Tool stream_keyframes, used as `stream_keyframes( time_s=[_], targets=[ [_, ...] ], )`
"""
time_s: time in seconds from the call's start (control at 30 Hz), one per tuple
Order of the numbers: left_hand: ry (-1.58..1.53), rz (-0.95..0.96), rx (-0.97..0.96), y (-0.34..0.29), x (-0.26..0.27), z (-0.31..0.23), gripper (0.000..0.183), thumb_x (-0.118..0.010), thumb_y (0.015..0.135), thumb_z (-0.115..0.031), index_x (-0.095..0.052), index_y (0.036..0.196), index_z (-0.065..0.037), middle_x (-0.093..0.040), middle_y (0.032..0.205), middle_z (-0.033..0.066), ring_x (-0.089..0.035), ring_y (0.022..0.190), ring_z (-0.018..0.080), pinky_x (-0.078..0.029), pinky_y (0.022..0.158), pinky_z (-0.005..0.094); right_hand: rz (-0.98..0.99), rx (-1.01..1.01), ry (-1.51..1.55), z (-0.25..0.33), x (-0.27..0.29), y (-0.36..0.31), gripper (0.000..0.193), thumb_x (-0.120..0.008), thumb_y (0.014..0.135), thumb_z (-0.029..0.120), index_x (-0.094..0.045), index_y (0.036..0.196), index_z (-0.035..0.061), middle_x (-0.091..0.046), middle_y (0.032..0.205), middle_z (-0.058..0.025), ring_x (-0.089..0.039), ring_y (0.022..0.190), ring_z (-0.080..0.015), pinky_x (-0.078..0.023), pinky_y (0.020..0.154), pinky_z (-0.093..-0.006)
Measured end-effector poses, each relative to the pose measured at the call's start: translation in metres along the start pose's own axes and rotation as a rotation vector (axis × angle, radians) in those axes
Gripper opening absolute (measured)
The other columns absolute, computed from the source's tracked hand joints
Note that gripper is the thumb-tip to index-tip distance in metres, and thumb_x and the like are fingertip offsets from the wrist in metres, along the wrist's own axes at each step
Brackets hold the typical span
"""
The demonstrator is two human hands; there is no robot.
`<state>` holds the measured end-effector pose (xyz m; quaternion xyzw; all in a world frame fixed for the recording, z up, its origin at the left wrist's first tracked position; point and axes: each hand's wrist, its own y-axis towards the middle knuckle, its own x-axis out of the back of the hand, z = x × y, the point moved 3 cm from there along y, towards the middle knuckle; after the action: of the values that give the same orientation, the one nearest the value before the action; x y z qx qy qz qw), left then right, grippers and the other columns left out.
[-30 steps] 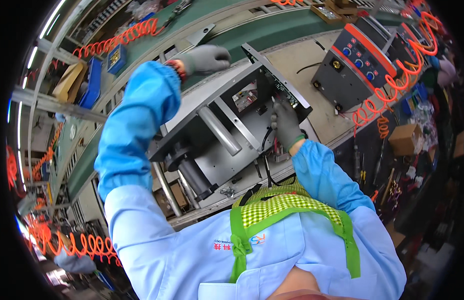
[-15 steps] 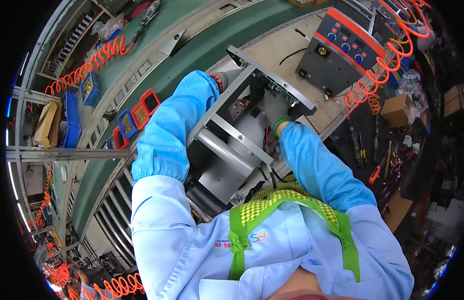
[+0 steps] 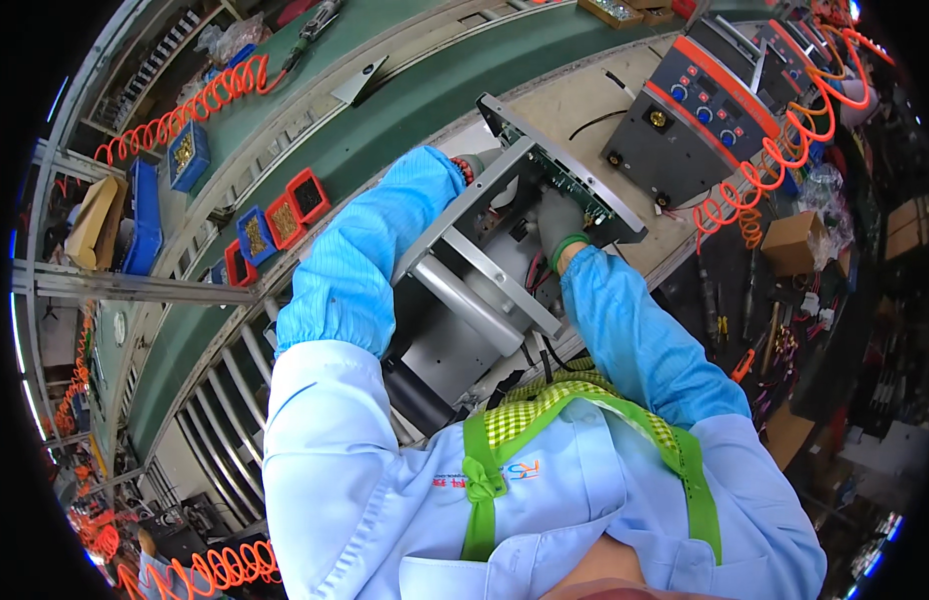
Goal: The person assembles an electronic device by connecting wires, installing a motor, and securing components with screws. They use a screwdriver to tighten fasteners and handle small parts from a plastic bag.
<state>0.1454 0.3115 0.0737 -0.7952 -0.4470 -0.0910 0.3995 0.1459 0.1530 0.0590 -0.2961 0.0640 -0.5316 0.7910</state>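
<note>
An open grey metal machine housing (image 3: 473, 255) stands tilted in front of me, with a green circuit board (image 3: 575, 190) along its far right panel and a silver cylinder (image 3: 470, 305) on its near side. My right hand (image 3: 559, 218), in a grey glove with a green cuff, reaches inside beside the board. Its fingers look bent together; what they hold is hidden. My left hand (image 3: 472, 166), also gloved, is at the far left outside of the housing, its fingers out of sight behind the frame. Red and black wires (image 3: 537, 272) run inside, below the right hand.
A finished-looking grey and orange machine with blue knobs (image 3: 690, 115) stands at the far right. Orange coiled hoses (image 3: 760, 165) hang beside it. Small red and blue screw bins (image 3: 283, 222) sit to the left. Metal rollers (image 3: 225, 425) lie at the lower left; tools (image 3: 745, 365) lie at right.
The housing and both hands appear slightly farther right in the view, as does much of the surroundings. My right hand stays inside the housing and my left hand stays at its far left side.
</note>
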Motion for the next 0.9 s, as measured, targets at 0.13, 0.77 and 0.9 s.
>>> stream_keyframes(
  time_s=[0.13, 0.77, 0.9],
  targets=[
    [0.006, -0.009, -0.012, 0.002, -0.002, -0.005, 0.032, -0.059, 0.087, -0.027, -0.066, 0.11, -0.005, -0.068, 0.102, 0.0159, -0.064, 0.093, 0.0266, -0.049, 0.082, 0.0367, 0.114, -0.035, 0.412, -0.023, -0.006, 0.025, 0.023, -0.047, 0.094, 0.02, -0.058, 0.108, 0.0039, -0.063, 0.088, -0.0101, -0.067, 0.071, -0.0223, -0.053, 0.053, -0.0333],
    [0.008, -0.052, 0.024, -0.019, 0.007, 0.02, 0.032, -0.059, 0.087, -0.028, -0.067, 0.109, -0.006, -0.069, 0.101, 0.0155, -0.065, 0.092, 0.0261, -0.05, 0.081, 0.0368, 0.214, 0.028, 0.188, -0.031, -0.008, 0.042, 0.022, -0.041, 0.096, 0.021, -0.05, 0.108, 0.0045, -0.061, 0.091, -0.0109, -0.067, 0.072, -0.0234, -0.053, 0.055, -0.0311],
    [0.014, -0.044, 0.001, -0.01, -0.002, 0.011, 0.032, -0.059, 0.087, -0.028, -0.067, 0.109, -0.006, -0.069, 0.1, 0.0154, -0.065, 0.091, 0.0259, -0.05, 0.08, 0.0368, 0.28, 0.014, 0.217, -0.007, 0.005, 0.006, 0.025, -0.041, 0.097, 0.024, -0.051, 0.111, 0.0051, -0.062, 0.095, -0.0109, -0.068, 0.074, -0.0213, -0.053, 0.056, -0.0303]
  ],
)
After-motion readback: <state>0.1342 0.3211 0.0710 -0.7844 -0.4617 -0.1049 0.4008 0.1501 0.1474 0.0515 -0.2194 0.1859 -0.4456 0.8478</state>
